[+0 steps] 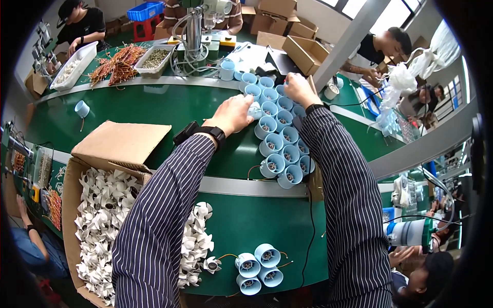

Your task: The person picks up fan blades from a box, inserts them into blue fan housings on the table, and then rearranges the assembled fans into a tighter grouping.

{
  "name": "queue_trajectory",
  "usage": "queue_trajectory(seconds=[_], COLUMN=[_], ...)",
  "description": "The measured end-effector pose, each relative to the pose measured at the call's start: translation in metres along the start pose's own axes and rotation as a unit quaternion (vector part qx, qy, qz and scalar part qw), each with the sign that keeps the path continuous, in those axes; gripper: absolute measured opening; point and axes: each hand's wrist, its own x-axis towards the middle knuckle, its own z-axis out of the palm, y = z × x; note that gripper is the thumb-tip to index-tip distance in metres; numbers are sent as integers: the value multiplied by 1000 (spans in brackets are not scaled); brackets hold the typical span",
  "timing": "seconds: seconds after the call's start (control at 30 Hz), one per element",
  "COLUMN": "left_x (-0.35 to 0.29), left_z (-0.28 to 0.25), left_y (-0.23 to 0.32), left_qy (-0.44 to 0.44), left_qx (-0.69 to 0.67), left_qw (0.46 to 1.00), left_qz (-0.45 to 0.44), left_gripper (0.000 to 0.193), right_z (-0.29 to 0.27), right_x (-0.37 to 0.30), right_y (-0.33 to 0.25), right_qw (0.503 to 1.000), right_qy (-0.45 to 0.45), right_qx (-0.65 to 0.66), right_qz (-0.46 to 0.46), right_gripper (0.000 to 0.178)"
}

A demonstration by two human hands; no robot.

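A cluster of light blue plastic cups with small metal parts inside stands on the green table. At the cluster's left side my left hand has its fingers closed on a light blue cup, which looks tilted and is partly hidden by the fingers. My right hand is closed above the far right end of the cluster. What it pinches, if anything, is too small to make out. Beside my left forearm, a cardboard box is full of white fan impellers.
Several more cups stand at the near edge by loose impellers. A lone cup sits far left. Beyond are orange wires, a parts tray and a press. A black cable runs by my right arm. Other people work around.
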Motion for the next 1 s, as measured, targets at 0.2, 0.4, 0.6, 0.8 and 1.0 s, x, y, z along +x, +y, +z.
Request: queue_trajectory(seconds=[0.2,0.4,0.6,0.8,1.0], left_x=[8,14,30,61,95], left_z=[-30,-27,-20,4,27], left_y=[3,-19,-13,-77,-77], left_qy=[12,52,118,242,92], left_qx=[-172,-115,-104,-125,-266], left_qw=[980,990,983,942,954], left_qz=[-103,-60,-96,-198,-103], left_gripper=[51,58,41,56,68], right_z=[4,3,15,-7,-29], right_x=[-10,-6,-8,-12,-19], right_y=[-19,-21,-16,-23,-26], right_qw=[989,991,990,983,962], right_qy=[65,50,-38,-92,-234], right_qx=[68,50,120,152,134], right_qz=[118,111,56,46,37], right_gripper=[58,62,74,75,86])
